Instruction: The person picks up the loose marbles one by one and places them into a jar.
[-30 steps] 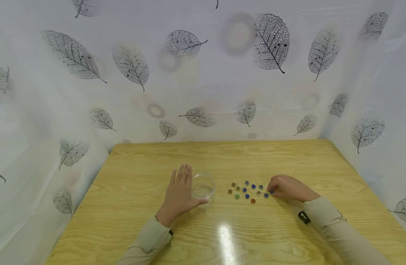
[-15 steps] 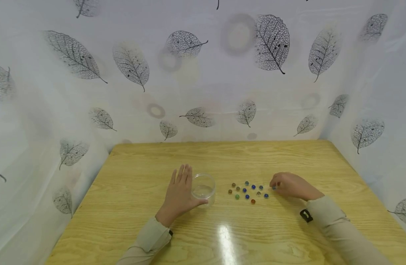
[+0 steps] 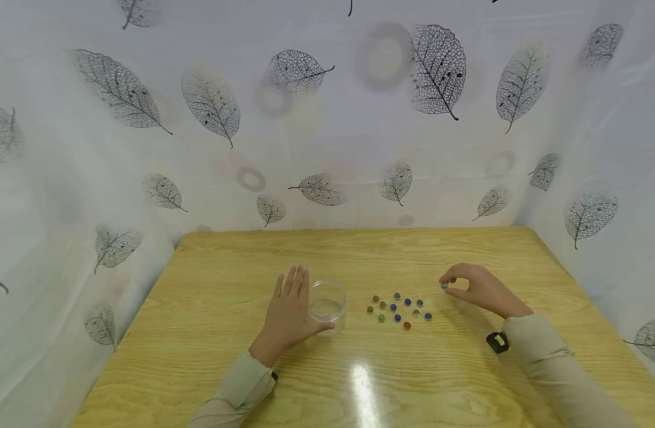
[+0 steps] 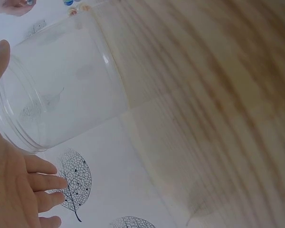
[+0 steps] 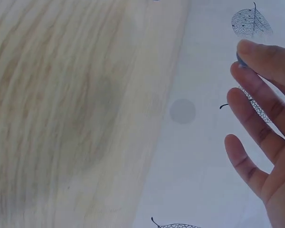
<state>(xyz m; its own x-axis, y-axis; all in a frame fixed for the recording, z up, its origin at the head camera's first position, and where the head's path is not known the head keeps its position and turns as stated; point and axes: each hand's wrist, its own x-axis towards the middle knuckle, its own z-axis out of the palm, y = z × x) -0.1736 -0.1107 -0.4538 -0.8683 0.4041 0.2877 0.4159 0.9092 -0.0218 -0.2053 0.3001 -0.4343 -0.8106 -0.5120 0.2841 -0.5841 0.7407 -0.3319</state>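
My right hand point(image 3: 479, 290) is raised over the right part of the table and pinches a bluish glass marble point(image 3: 444, 286) between thumb and fingertips. In the right wrist view only a dark sliver of that marble point(image 5: 240, 59) shows between the thumb and a fingertip; the other fingers are spread loosely. A clear, wide-mouthed plastic jar point(image 3: 328, 306) stands upright left of the table's middle. Beside it is my left hand point(image 3: 286, 318), fingers straight and thumb stretched out along the jar's near side. Whether the palm touches the jar I cannot tell.
Several loose marbles, among them a green one point(image 3: 381, 318), a red-orange one point(image 3: 407, 326) and a dark blue one point(image 3: 408, 302), lie between the jar and my right hand. White leaf-printed sheeting point(image 3: 349, 137) encloses the wooden table point(image 3: 226, 261) behind and at both sides.
My right hand has lifted off the table with the marble, moving up and slightly right, away from the other marbles. My left hand and the jar stay where they were.
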